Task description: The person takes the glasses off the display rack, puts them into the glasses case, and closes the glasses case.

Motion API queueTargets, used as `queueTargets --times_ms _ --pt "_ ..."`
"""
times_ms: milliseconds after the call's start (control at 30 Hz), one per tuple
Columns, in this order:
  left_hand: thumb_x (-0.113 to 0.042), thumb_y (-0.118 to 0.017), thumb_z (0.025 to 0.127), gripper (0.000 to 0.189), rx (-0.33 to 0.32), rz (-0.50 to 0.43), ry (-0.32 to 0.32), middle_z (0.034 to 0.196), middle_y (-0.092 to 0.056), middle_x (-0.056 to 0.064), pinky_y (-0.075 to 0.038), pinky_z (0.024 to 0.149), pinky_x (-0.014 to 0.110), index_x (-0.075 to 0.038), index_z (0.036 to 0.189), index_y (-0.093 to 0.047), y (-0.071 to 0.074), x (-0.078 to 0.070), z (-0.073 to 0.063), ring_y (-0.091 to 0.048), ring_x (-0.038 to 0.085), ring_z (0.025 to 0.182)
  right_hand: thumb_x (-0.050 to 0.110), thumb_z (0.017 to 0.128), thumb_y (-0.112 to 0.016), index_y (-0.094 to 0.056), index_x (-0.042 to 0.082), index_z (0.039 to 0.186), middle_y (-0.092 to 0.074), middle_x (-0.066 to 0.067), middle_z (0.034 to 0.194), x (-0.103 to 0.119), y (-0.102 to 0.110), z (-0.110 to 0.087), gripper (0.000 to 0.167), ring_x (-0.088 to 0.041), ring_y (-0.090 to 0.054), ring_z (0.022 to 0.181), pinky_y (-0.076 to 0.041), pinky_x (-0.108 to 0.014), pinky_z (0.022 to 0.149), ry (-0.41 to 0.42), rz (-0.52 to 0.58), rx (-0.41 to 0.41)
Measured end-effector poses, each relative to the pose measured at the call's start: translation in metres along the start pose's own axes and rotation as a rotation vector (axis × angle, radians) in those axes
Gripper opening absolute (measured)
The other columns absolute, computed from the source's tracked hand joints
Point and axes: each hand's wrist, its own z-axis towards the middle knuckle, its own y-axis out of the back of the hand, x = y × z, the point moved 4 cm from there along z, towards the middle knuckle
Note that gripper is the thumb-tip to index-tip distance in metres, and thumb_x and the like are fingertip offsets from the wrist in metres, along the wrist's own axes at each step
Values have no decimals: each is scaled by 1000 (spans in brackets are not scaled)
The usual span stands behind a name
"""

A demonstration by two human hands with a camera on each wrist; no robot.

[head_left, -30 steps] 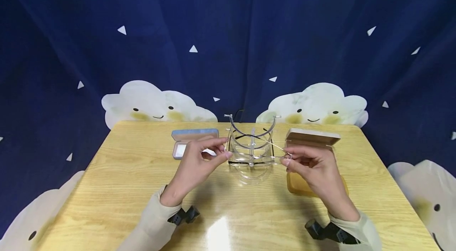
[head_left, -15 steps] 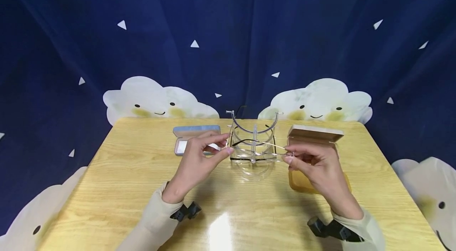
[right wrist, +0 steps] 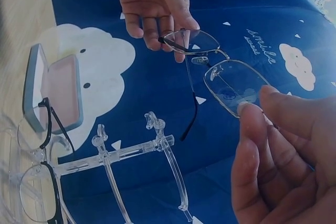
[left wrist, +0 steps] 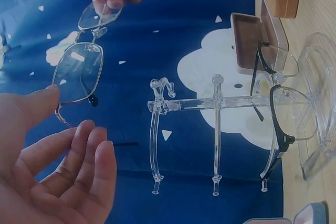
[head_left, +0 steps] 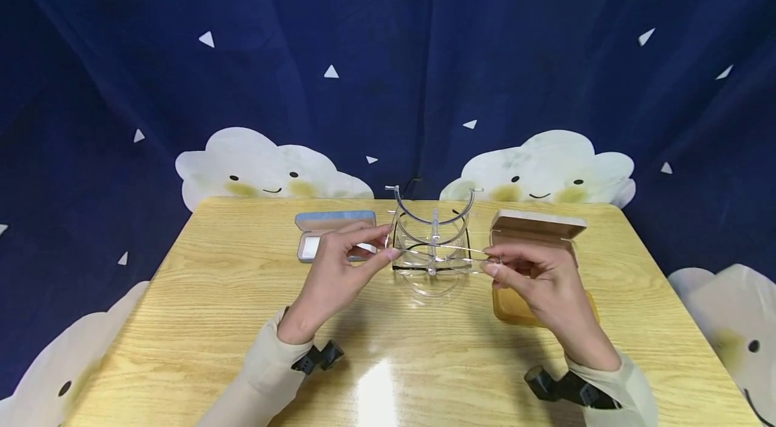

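Both hands are holding one pair of thin metal-rimmed glasses (head_left: 438, 253) in the air: the left hand (head_left: 336, 265) is pinching one end and the right hand (head_left: 533, 279) the other, just before the clear acrylic stand (head_left: 432, 238). A black-framed pair (left wrist: 278, 124) is already hanging there; this pair is not yet placed.
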Motion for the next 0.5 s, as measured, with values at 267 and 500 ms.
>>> queueTargets --times_ms 267,500 --pt "-18 -77 96 33 -4 -1 -17 104 -77 4 -64 82 27 -7 128 -75 -1 -1 0 -73 14 97 -11 86 -77 -76 -6 103 -76 15 85 0 0 1 17 -6 -71 63 -61 -24 59 12 7 3" --pt "-14 -76 97 34 -6 4 -18 105 -79 6 -64 82 26 -2 129 -73 -2 0 0 -76 17 96 -9 87 -77 -76 -5 103 -77 16 86 0 0 1 17 -7 -72 64 -62 -24 60 -14 10 2"
